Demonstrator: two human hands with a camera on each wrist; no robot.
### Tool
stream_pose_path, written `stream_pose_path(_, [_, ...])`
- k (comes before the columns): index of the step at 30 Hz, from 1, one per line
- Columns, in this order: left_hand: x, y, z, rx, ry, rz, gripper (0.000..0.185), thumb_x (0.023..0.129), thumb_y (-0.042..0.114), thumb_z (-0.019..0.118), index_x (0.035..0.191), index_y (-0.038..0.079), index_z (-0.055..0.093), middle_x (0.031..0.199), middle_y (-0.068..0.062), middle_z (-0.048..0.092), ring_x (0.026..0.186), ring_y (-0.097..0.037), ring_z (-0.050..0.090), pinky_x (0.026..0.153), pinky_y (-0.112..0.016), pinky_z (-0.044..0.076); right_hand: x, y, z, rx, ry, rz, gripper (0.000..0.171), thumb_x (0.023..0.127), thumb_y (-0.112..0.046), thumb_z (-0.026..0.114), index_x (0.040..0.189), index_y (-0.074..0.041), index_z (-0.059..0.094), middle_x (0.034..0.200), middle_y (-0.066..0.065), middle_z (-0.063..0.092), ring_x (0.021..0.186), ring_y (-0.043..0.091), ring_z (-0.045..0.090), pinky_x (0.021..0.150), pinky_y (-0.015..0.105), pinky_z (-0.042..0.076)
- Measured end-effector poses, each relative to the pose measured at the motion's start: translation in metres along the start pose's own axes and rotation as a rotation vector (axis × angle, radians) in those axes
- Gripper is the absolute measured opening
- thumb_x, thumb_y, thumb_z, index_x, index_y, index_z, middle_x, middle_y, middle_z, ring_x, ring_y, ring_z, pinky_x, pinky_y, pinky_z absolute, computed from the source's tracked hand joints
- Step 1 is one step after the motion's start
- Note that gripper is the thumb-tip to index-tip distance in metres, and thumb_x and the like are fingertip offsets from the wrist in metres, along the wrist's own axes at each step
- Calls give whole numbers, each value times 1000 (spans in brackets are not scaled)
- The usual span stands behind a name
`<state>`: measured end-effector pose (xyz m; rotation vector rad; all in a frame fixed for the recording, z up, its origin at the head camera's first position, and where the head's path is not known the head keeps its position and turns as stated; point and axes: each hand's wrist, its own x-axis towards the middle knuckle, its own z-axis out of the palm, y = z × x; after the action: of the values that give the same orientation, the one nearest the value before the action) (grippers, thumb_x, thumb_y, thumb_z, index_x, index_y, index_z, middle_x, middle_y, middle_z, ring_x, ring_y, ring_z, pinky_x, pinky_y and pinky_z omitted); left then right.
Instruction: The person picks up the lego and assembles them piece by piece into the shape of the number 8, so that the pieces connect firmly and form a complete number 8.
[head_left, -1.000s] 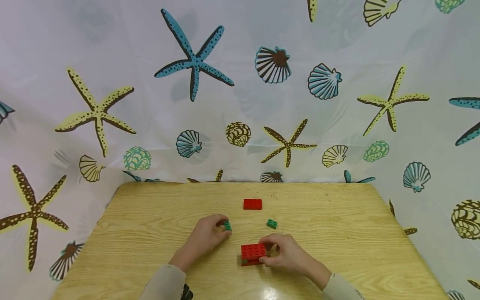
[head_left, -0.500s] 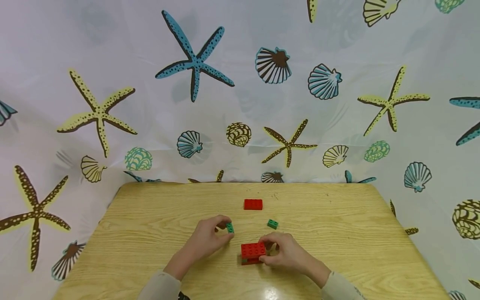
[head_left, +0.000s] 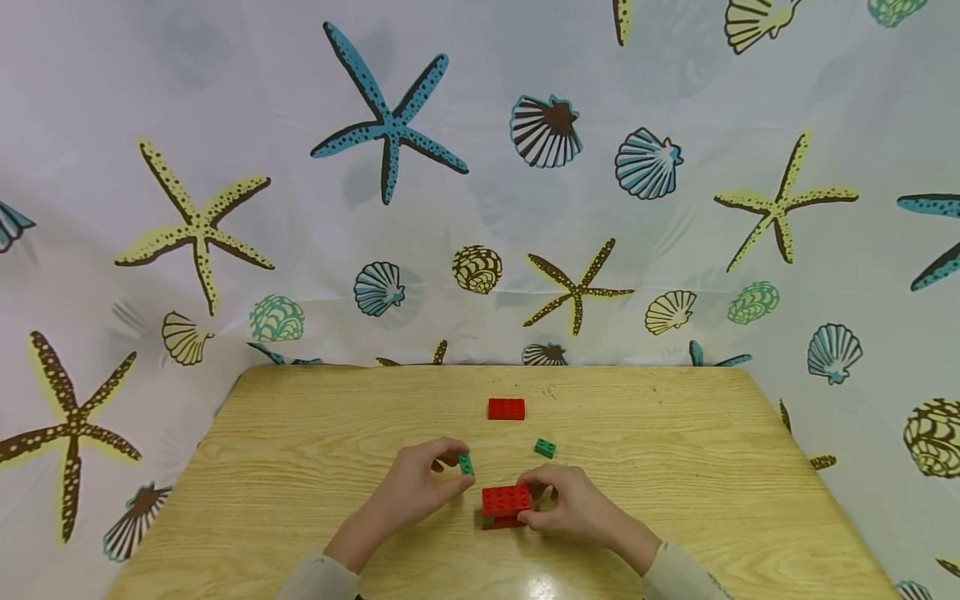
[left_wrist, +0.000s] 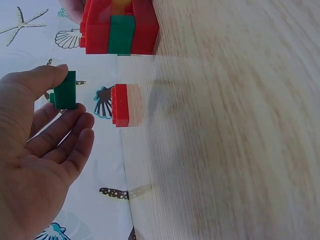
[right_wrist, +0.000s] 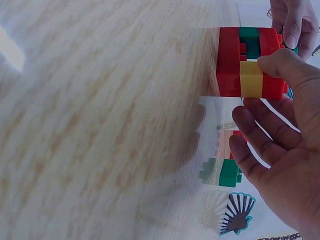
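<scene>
Judging by what is joined, the building seems partly done. In the brick stack (head_left: 506, 500), a green piece (right_wrist: 249, 42) and a yellow piece (right_wrist: 251, 82) are fixed between red layers (right_wrist: 229, 65); it is held by the right grip (head_left: 572, 507) on the bench (head_left: 675, 467). A green brick (head_left: 466, 464) is pinched by the left grip (head_left: 418, 485), not yet attached. A red brick (head_left: 506, 408) and a second green brick (head_left: 545, 448) are left loose.
</scene>
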<state>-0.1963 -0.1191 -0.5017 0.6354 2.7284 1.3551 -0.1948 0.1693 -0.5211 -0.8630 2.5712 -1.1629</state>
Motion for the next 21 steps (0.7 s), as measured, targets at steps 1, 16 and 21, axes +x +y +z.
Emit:
stream_pose_path(1, [0, 0, 0, -6, -2, 3, 34, 96, 28, 80, 126, 14, 72, 115, 0, 76, 106, -25, 71, 88, -37, 59, 0, 0, 0, 0, -1, 4, 32, 92, -27, 82, 120, -16, 75, 106, -4, 75, 96, 16, 69, 78, 28, 55])
stream_pose_path(16, [-5, 9, 6, -18, -42, 59, 30, 97, 29, 79, 122, 14, 73, 112, 1, 76, 104, -30, 72, 88, -47, 61, 0, -2, 0, -4, -4, 15, 32, 93, -27, 82, 121, -16, 75, 107, -4, 75, 96, 17, 69, 78, 27, 54])
stream_pose_path(21, [-7, 10, 8, -14, -54, 73, 30, 97, 30, 79, 122, 14, 73, 112, 1, 76, 102, -29, 72, 87, -44, 61, 0, -1, 0, 3, -3, 8, 31, 92, -27, 82, 121, -15, 75, 108, -3, 75, 96, 18, 69, 78, 26, 53])
